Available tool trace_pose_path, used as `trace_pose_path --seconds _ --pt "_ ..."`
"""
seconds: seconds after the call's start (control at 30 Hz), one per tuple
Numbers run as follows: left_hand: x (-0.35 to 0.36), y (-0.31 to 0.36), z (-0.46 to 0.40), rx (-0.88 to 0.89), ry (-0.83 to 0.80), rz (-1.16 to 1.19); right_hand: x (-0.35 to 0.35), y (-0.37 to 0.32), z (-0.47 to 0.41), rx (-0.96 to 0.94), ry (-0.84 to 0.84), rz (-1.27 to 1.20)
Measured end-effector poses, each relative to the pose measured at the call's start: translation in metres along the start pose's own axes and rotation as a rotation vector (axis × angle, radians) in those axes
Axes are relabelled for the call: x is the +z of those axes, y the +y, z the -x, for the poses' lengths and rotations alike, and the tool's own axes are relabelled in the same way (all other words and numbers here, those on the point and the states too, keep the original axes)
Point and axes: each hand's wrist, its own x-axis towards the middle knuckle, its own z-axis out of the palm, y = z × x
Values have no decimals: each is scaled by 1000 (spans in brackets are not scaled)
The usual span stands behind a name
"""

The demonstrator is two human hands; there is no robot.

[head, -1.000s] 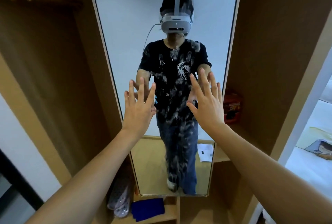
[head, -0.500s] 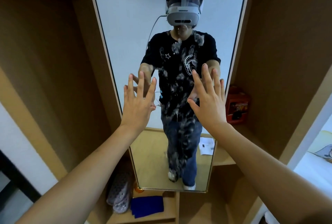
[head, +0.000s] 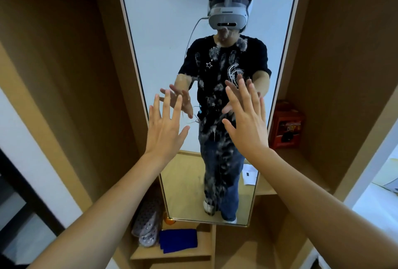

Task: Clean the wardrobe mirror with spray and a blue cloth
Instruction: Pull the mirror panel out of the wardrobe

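Both my hands are raised in front of the tall, narrow wardrobe mirror with its thin pale frame (head: 150, 31), fingers spread wide and holding nothing. My left hand (head: 164, 132) is up before the mirror's left edge, my right hand (head: 247, 124) before its right half; I cannot tell whether either palm touches the glass. Whitish smudges (head: 217, 150) run down the middle of the mirror. Below the mirror's bottom edge, a folded dark blue cloth (head: 178, 240) lies flat on a low wooden shelf (head: 172, 254), just beside a pale perforated slipper (head: 146, 223). Right of the mirror sits an orange-red box (head: 287, 126).
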Motion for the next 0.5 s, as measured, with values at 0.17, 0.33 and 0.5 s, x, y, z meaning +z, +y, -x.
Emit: trace_pose_path --seconds 0.17,0.33,0.5 --pt "8 -1 41 -125 -62 105 13 -20 27 -61 -95 -117" --pt "11 -4 90 -161 -134 184 33 -44 63 -75 -229 -265" --pt "19 -19 143 -261 -260 247 57 -79 98 -95 -417 -314"
